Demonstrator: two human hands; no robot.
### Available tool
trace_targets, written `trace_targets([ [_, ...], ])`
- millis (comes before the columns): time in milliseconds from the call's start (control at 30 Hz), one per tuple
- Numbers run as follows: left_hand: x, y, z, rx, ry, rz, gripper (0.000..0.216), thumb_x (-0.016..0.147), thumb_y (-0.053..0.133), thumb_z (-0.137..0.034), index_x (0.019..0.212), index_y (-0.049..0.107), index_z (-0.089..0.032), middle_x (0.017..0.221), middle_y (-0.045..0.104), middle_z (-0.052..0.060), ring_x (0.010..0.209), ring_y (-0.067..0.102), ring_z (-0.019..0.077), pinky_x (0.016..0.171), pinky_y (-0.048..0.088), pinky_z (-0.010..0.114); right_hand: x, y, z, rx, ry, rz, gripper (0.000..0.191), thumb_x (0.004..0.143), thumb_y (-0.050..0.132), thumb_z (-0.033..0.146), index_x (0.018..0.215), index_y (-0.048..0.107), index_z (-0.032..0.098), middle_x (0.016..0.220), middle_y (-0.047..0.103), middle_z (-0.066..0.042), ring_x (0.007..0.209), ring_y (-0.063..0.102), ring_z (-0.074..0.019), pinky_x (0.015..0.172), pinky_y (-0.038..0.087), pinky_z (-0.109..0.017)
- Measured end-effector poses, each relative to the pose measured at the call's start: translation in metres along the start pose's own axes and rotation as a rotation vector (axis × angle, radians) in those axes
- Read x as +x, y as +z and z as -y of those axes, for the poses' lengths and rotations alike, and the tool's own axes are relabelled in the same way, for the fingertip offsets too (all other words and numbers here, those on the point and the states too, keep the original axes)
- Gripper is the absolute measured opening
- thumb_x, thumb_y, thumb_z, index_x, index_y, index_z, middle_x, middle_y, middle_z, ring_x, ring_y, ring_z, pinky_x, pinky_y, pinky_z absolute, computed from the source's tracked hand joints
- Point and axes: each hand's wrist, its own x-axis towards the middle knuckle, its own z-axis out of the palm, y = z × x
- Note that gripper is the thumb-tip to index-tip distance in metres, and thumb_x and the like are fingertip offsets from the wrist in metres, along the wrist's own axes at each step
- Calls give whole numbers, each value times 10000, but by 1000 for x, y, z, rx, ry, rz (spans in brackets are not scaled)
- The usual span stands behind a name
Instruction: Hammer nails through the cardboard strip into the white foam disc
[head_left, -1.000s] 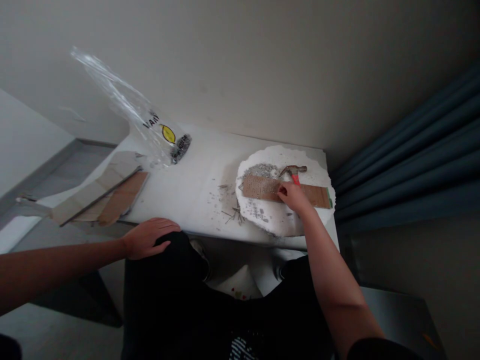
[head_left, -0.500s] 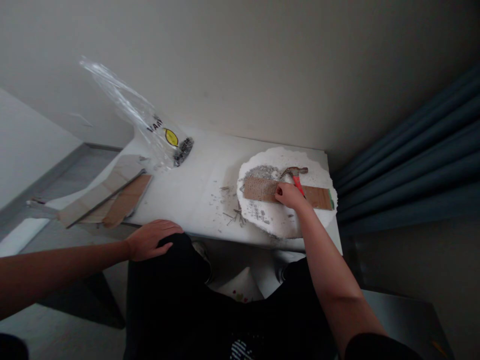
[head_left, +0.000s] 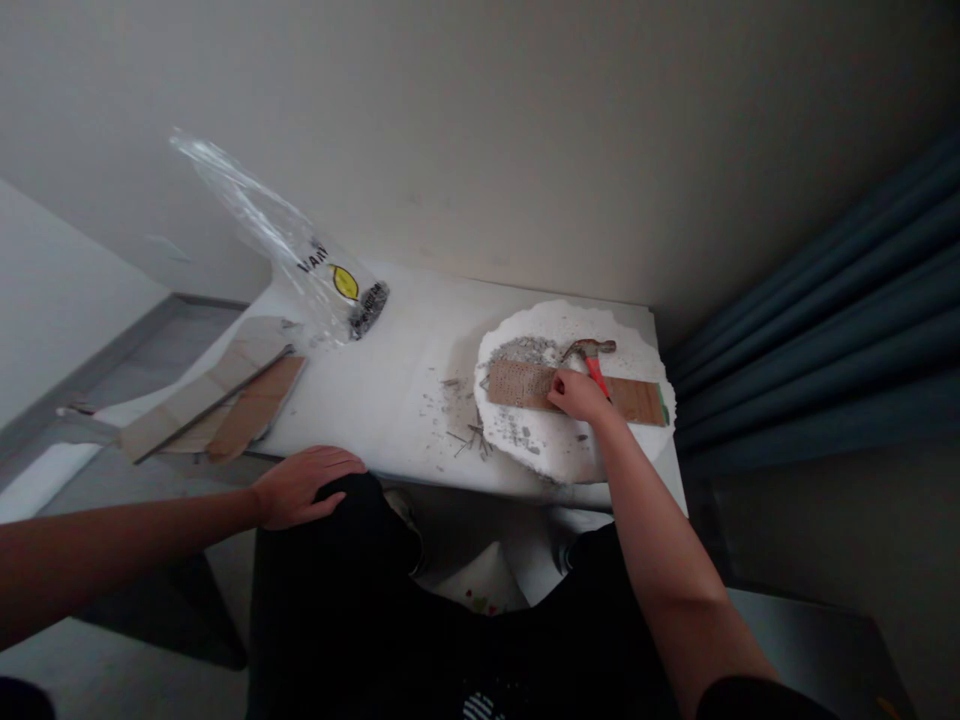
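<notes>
My right hand is closed over a brown strip of cardboard, fingertips pinched at its surface. Whatever those fingers hold is too small to make out. Rows of small marks cover the strip's left part. Beneath it lies a rough-edged white slab, with grey grit along its upper left. A claw hammer with a red handle rests just beyond my right hand, its handle partly hidden by the hand. My left hand lies flat on my left knee, fingers stretched out and holding nothing.
A clear plastic bag printed with a lemon stands at the back left, dark bits in its bottom. Cardboard pieces lie at the left end of the white table. Nails are scattered beside the slab. A blue curtain hangs at right.
The whole view has shifted slightly, so things sit a little lower. Both hands keep their places, the right still pinched over the cardboard strip.
</notes>
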Motion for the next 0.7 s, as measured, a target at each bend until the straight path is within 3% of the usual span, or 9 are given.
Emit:
trace_targets([
  [233, -1, 1, 6, -8, 25, 12, 489, 867, 483, -355, 1325, 657, -344, 1284, 728, 27, 1188, 641, 271, 1084, 488, 478, -10, -10, -1, 7, -103, -44, 134, 937, 561, 91, 957, 683, 141, 1105, 685, -137, 1022, 636, -228, 903, 474, -304],
  [500, 1, -4, -4, -29, 25, -44, 548, 830, 463, -355, 1340, 654, -419, 1229, 748, 16, 1150, 652, 282, 1065, 498, 494, -12, -9, 3, -76, -110, -5, 142, 965, 580, 150, 1006, 716, 142, 1161, 658, -144, 974, 659, -239, 877, 486, -322],
  [700, 3, -1, -8, -19, -24, -85, 433, 863, 485, -358, 1223, 726, -343, 1173, 762, 45, 1100, 671, 269, 1041, 521, 476, -14, -10, 9, -99, -89, -1, 162, 983, 537, 154, 1034, 688, 130, 1210, 644, -179, 950, 661, -256, 864, 490, -351],
])
